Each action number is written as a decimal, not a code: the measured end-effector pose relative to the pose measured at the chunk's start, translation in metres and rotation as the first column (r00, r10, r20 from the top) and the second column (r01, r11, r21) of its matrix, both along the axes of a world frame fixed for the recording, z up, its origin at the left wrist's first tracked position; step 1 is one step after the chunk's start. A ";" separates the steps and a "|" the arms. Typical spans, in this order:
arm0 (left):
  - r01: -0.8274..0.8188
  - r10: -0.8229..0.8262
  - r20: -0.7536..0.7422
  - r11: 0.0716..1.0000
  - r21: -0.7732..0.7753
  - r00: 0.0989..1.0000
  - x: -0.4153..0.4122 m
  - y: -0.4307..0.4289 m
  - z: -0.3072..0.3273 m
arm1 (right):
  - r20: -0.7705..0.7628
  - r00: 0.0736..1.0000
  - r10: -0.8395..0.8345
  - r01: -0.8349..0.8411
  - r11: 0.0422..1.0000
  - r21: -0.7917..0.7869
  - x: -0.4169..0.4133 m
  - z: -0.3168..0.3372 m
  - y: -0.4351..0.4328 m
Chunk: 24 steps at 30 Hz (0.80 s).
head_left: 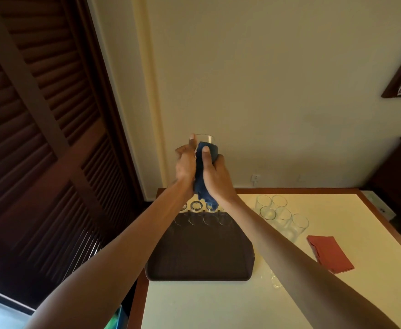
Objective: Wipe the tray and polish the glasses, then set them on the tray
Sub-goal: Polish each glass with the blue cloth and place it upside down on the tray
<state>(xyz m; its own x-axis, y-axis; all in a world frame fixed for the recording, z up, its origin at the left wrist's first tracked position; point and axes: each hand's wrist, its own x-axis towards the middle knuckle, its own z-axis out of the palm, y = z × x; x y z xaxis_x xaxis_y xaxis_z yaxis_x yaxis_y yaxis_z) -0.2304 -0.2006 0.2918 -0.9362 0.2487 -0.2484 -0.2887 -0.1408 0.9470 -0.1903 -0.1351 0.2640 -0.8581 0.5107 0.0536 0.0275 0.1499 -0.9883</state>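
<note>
Wall (266, 91) behind | glass (207, 139) rim above left hand (185, 165) grip | right hand (216, 174) wraps cloth (200, 185)

Bare to the frame's lower edge: left forearm (113, 255) from lower left, right forearm (301, 262) from lower right. Bare too, left hand (185, 162) and right hand (215, 172) at centre. Short, neatly trimmed thumbnails (205, 149).

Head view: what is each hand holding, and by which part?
The left hand grips the glass by its side; the right hand holds the blue cloth wrapped against that glass.
</note>
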 end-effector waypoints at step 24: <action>0.042 -0.043 -0.022 0.998 -0.056 0.999 0.001 -0.005 0.015 | -0.001 1.000 -0.010 0.010 0.998 0.060 0.005 0.008 -0.004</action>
